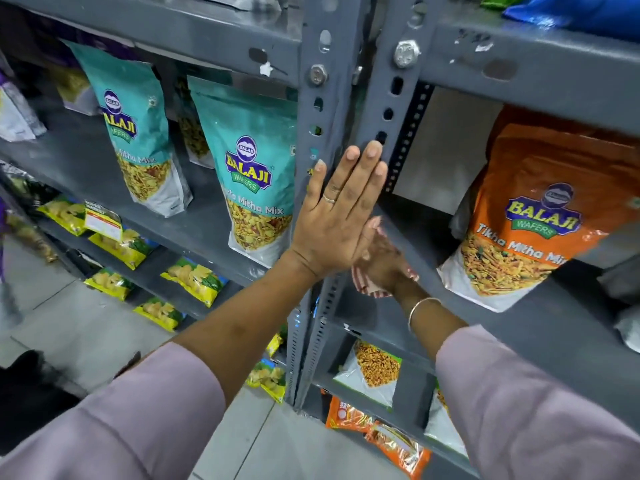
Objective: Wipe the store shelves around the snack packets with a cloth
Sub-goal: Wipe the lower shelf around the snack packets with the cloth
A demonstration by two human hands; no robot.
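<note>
My left hand (337, 216) lies flat, fingers straight and together, against the grey slotted upright (325, 109) between two shelf bays. Just below and behind it, my right hand (384, 263) presses a red-and-white striped cloth (367, 284) on the front of the grey shelf (450, 296) at the right bay's left end. An orange Balaji snack packet (533, 216) stands on that shelf, to the right of the cloth. Two teal Balaji packets (252, 168) (135, 119) stand on the left bay's shelf. My left hand partly hides my right hand's fingers.
Yellow snack packets (194, 280) line the lower left shelves, with a price tag (103, 220) on one edge. Orange and white packets (377, 368) sit on lower right shelves. A blue packet (575, 12) lies on the top shelf. Grey tiled floor (79, 327) lies below left.
</note>
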